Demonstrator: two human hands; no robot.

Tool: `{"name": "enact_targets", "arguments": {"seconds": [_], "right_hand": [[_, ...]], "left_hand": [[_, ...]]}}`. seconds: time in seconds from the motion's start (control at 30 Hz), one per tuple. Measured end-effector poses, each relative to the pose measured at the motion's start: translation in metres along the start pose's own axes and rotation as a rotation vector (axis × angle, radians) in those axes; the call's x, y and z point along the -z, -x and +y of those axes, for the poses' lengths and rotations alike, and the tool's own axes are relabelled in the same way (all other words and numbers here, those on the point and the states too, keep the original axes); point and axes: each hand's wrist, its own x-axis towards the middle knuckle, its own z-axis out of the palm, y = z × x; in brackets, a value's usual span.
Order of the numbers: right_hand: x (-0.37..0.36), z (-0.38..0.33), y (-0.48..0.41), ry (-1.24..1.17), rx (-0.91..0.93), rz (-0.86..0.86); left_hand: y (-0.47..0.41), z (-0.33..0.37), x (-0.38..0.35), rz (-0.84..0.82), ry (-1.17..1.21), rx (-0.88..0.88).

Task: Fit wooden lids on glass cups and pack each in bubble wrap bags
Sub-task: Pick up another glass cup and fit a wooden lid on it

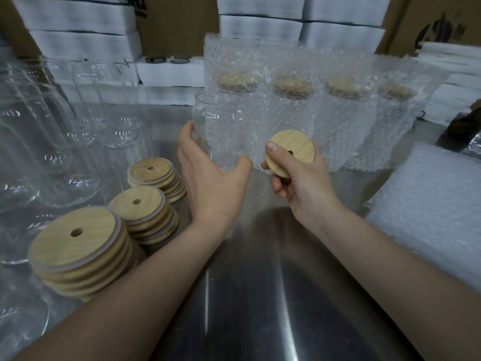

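The left hand (pixel 208 178) curls thumb and fingers round an upright, uncovered glass cup (pixel 221 123). Just right of the cup, the right hand (pixel 299 183) pinches a wooden lid (pixel 291 152), tilted. Bubble-wrapped lidded cups (pixel 291 113) stand behind the cup, with lid stacks (pixel 75 243) to its left.

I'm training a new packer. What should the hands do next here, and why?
Probably bring the wooden lid in the right hand over the open mouth of the glass cup held by the left hand and press it on: the cup has no lid yet, unlike the bagged cups behind.
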Motion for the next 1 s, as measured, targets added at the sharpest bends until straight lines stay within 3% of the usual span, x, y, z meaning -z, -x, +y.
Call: {"name": "enact_targets", "arguments": {"seconds": [0.27,0.53,0.8,1.0], "right_hand": [[-0.001,-0.001,0.000,-0.007,-0.015,0.062],[-0.005,0.001,0.002,-0.112,-0.009,-0.077],[-0.010,0.000,0.005,-0.327,-0.119,-0.241],[-0.009,0.002,0.005,-0.212,-0.069,-0.256]], "left_hand": [[-0.001,0.001,-0.001,-0.015,0.004,-0.010],[-0.003,0.002,0.002,-0.029,0.011,-0.042],[-0.003,0.005,0.003,-0.044,0.021,-0.038],[-0.002,0.004,0.004,-0.062,0.004,-0.033]]}}
